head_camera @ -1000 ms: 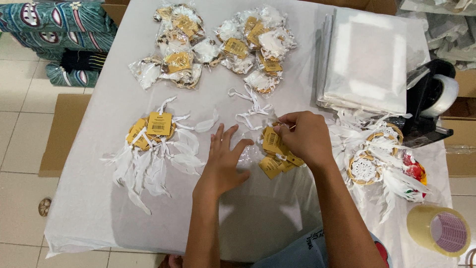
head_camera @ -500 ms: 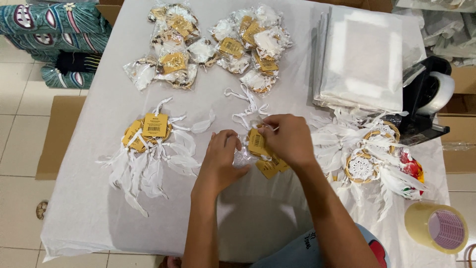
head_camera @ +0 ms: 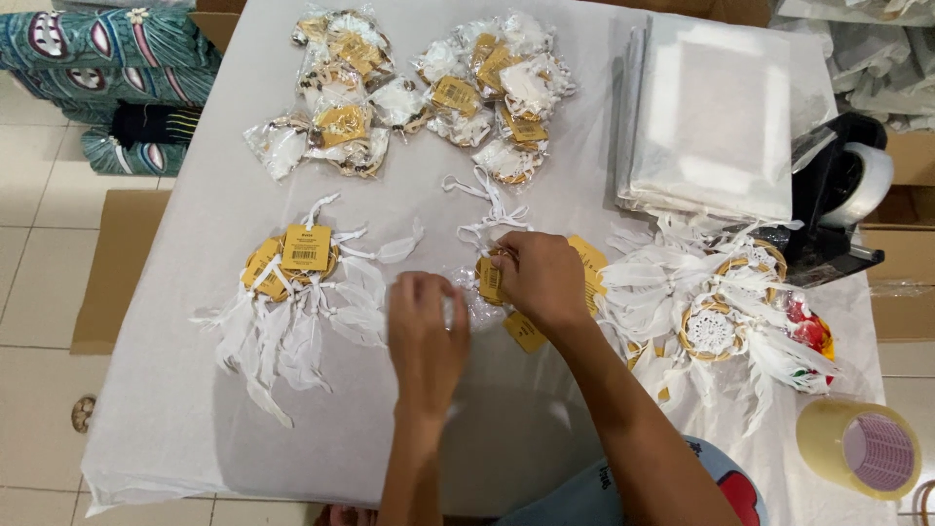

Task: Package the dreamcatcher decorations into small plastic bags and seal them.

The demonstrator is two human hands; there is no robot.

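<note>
We see a white tablecloth (head_camera: 175,419), white-feathered dreamcatchers (head_camera: 292,302) with mustard-yellow tags (head_camera: 307,246), and a pale yellow tape roll (head_camera: 862,448) with a mauve core. Beyond the cloth's far left corner lies teal fabric (head_camera: 117,49) with dark eye-shaped patterns.

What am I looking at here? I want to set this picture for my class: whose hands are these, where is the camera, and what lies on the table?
The camera sits on a person's head and looks down at their own bare hands. The right hand grips a small white feathered hoop ornament with yellow tags; the left hand touches its clear wrapping. On the white-covered table lie a loose ornament bundle, bagged ornaments, a stack of clear bags, more unpacked ornaments, a tape dispenser and a tape roll.
</note>
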